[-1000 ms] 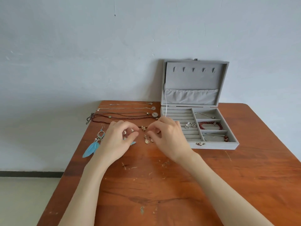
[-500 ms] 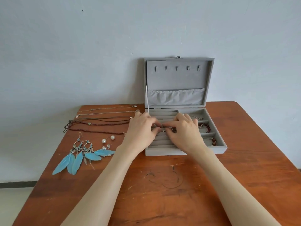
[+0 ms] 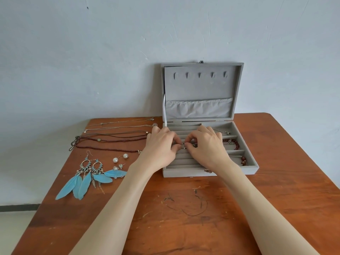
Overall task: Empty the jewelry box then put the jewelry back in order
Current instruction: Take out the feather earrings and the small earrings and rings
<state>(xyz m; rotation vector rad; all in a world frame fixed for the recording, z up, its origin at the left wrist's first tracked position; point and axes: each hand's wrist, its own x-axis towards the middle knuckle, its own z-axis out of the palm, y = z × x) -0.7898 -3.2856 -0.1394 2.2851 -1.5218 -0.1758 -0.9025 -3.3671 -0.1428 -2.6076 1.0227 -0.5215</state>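
A grey velvet jewelry box (image 3: 184,173) stands open on the wooden table (image 3: 184,218), lid upright against the wall. Both hands are over its ring-roll section. My left hand (image 3: 161,144) and my right hand (image 3: 206,146) each pinch a small silver piece, likely earrings (image 3: 184,146), at the middle rolls, fingertips nearly touching. Red bead bracelets (image 3: 235,144) and a thin chain (image 3: 223,132) lie in the right compartments. Left of the box lie several necklaces (image 3: 114,137), blue feather earrings (image 3: 88,173), pearl studs (image 3: 120,157) and small silver studs (image 3: 117,167).
The table's left edge runs close to the feather earrings, with floor below. The box lid leans back to the pale wall. Scratched bare wood spreads in front of the box and to its right.
Both hands moved from the small earrings on the table to the box's ring rolls, carrying small pieces. The view shifted left. In the last half second the hands barely moved.
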